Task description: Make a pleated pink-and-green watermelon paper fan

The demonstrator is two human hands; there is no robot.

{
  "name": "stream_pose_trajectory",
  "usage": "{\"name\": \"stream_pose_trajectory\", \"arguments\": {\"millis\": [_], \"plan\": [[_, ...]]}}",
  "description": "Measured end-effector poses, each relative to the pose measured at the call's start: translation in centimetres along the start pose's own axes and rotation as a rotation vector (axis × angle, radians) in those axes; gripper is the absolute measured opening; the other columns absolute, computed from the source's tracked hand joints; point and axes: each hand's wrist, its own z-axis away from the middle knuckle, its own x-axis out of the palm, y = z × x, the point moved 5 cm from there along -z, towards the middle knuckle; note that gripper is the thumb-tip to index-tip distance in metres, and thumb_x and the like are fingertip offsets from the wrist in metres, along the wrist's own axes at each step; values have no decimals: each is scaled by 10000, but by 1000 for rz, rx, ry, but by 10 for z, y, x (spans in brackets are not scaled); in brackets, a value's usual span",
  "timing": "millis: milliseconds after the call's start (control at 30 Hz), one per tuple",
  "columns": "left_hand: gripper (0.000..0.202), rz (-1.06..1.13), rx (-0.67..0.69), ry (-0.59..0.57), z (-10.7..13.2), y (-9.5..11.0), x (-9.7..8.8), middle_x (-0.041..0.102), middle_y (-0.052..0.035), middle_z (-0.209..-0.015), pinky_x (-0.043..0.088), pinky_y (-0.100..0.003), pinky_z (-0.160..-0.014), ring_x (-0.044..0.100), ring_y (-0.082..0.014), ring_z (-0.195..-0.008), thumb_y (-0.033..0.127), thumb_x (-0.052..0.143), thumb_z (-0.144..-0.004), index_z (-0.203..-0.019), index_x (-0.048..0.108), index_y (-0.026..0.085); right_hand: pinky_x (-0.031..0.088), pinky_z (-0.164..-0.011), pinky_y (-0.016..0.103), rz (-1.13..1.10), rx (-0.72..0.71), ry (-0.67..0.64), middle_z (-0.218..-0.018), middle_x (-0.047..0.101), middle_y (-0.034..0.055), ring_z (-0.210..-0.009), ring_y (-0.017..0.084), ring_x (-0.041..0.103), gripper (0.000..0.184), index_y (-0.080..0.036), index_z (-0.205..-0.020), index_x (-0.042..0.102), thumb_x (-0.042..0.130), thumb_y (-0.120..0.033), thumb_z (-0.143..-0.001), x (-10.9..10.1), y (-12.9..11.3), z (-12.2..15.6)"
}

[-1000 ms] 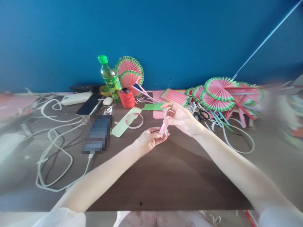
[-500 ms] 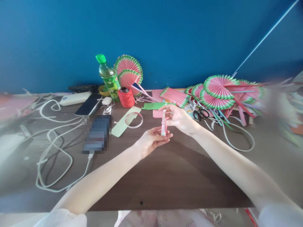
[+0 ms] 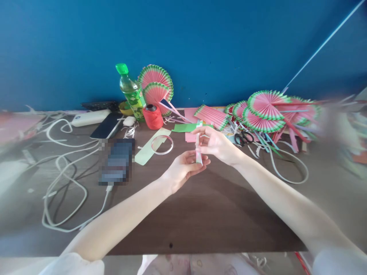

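Between my two hands, above the middle of the desk, a narrow folded strip of pink, white and green paper stands nearly upright. My left hand pinches its lower end, thumb on the near side. The fingers of my right hand grip it higher up, and part of the strip is hidden behind them. Just beyond my hands lie a green paper strip and pink paper. Left of them, a roll of clear tape rests on a pale green paper strip.
Pink-and-green paper fans are heaped at the back right beside black-handled scissors. A pleated pink sheet lies behind my hands. A green-capped bottle and a red-wrapped container stand at the back. Phones and white cables cover the left.
The folded strip has shifted slightly within my fingers, and its green-and-white top end now shows above my right hand. Both hands stay in almost the same place.
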Motion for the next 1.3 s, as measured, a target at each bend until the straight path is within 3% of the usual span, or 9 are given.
{"name": "stream_pose_trajectory", "arguments": {"millis": [467,833,1300], "plan": [[335,38,26,-61,2,1,5,690,-99,-956,406,-418,-993,644,-219,-965,-67,606,-662,-928,535,123,450,-757,306,-26,-55,71,-775,513,-19,-817,139,540,363,-234,-1020,530,613,-117,-686,-2,-2,0],[332,27,35,-45,3,1,6,686,-99,-956,425,-400,-976,636,-217,-986,-73,583,-682,-939,515,126,454,-701,281,-69,-28,123,-779,499,-20,-817,139,536,404,-231,-1051,504,620,-130,-677,1,2,0],[323,61,50,-46,5,4,8,687,-94,-925,437,-386,-965,639,-214,-976,-79,570,-685,-937,522,117,446,-762,310,-67,-105,169,-779,500,-24,-793,131,546,354,-231,-999,510,633,-139,-680,3,0,1]]}}
